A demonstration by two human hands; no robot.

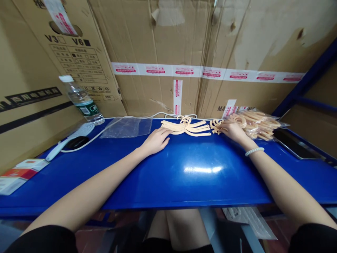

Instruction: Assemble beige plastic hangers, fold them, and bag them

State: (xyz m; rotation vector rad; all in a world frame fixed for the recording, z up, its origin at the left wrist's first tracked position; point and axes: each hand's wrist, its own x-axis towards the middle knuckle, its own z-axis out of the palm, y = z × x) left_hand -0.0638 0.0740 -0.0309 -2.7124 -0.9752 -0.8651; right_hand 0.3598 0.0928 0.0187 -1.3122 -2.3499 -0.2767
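Note:
A small heap of beige hangers (188, 128) lies towards the back of the blue table, hooks gathered in the middle and arms spread to both sides. My left hand (157, 141) rests at the heap's left end, fingers stretched out and touching the hanger arms. Just right of the heap, my right hand (233, 130) has its fingers closed at small curved beige pieces (216, 125) that look like hanger hooks. Part of them is hidden by the fingers. Behind this hand, a clear plastic bag (259, 123) holds many more beige hangers.
The blue table (168, 179) ends at cardboard boxes (160, 42). On the left stand a water bottle (85, 102), a light brush (79, 131), a black oval object (76, 143) and a red-white box (22, 174). A flat plastic bag (126, 127) and a phone (296, 144) lie flat.

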